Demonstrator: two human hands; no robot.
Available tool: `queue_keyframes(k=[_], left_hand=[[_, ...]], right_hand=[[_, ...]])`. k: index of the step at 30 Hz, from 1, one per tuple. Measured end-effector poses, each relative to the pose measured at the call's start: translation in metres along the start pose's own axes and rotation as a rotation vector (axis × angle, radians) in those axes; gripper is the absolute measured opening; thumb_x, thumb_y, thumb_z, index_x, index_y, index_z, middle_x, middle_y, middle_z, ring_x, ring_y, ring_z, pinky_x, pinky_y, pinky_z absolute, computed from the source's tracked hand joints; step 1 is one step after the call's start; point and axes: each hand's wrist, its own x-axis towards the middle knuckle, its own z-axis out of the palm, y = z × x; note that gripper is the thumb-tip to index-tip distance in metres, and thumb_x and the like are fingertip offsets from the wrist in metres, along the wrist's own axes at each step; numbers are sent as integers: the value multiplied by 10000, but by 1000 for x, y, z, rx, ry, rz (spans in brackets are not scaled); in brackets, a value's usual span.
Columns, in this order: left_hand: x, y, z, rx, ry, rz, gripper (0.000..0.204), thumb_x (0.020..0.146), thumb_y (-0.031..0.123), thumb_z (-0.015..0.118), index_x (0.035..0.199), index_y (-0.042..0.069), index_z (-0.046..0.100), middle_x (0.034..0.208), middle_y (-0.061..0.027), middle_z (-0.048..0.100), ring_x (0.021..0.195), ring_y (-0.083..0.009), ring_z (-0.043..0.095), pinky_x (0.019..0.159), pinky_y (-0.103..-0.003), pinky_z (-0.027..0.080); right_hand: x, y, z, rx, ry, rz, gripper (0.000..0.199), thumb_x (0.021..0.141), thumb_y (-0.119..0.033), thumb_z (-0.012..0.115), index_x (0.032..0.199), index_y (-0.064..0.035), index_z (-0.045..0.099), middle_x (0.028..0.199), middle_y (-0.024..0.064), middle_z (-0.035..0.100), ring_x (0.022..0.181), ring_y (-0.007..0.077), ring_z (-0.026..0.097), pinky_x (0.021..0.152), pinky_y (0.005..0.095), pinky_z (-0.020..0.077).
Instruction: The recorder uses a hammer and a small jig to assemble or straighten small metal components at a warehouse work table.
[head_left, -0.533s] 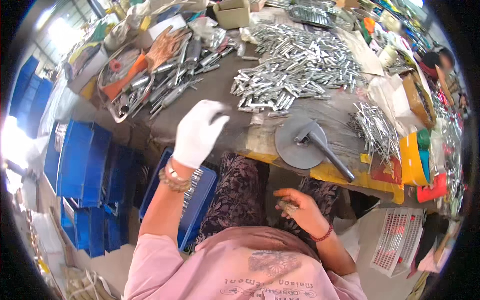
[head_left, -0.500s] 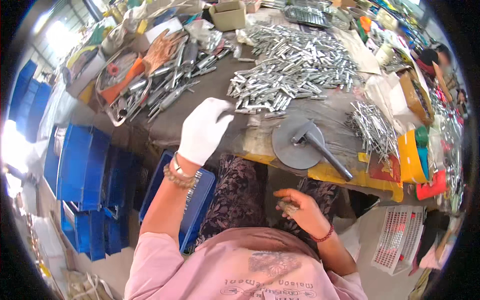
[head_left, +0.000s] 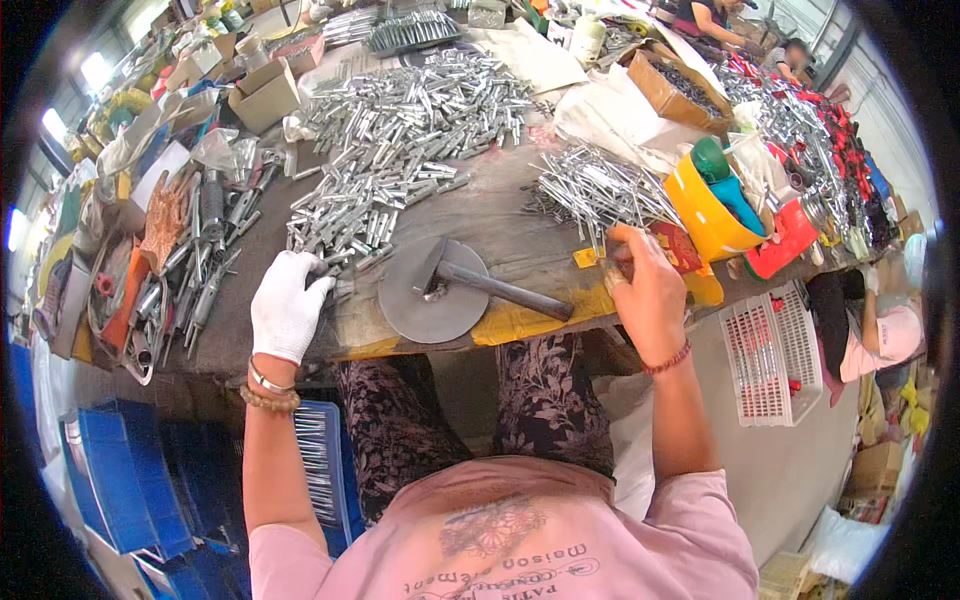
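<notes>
Reaching up from my lap, my bare right grip (head_left: pixel 648 300) is now over the front of the table (head_left: pixel 490 220), its fingertips at the near end of the pile of thin metal rods (head_left: pixel 600 185); half a second ago it hung below the table's edge. That puts each grip beside its own kind of metal part. My white-gloved left grip (head_left: pixel 287 308) is curled, thumb near forefinger, just beside the near left corner of the heap of metal sleeves (head_left: pixel 420 120); I cannot tell whether it pinches one. My right thumb and forefinger are bent close together, the other fingers partly hidden, and I cannot tell whether a rod is between them.

Between the two grips lies a round grey plate (head_left: pixel 410 310) with a hammer (head_left: pixel 510 292) on it, handle pointing toward my right grip, so both stand in the way of a straight path across. Just beyond my right grip are a dark red packet (head_left: pixel 677 247) and a yellow container (head_left: pixel 705 215), crowding that side. To the left of my left grip, hand tools (head_left: pixel 205 270) lie jumbled; below it sits a blue tray (head_left: pixel 350 470).
</notes>
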Motion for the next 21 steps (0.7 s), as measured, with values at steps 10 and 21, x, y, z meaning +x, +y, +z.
queue_keyframes(k=[10,21], left_hand=[[-23,67,-22,-306,-51,89,136,868,77,807,984,32,754,982,-133,686,959,-302,682,882,-388,547],[-35,92,-6,-258,-117,257,186,890,235,827,1002,102,760,951,-92,679,965,-314,669,872,-424,543]], right_hand=[[21,29,-9,-319,-196,-385,310,839,16,683,1085,-124,808,1033,104,654,1028,340,697,856,472,587],[17,13,-25,-303,-347,-537,244,823,8,688,1021,-103,779,966,79,630,977,312,682,816,467,589]])
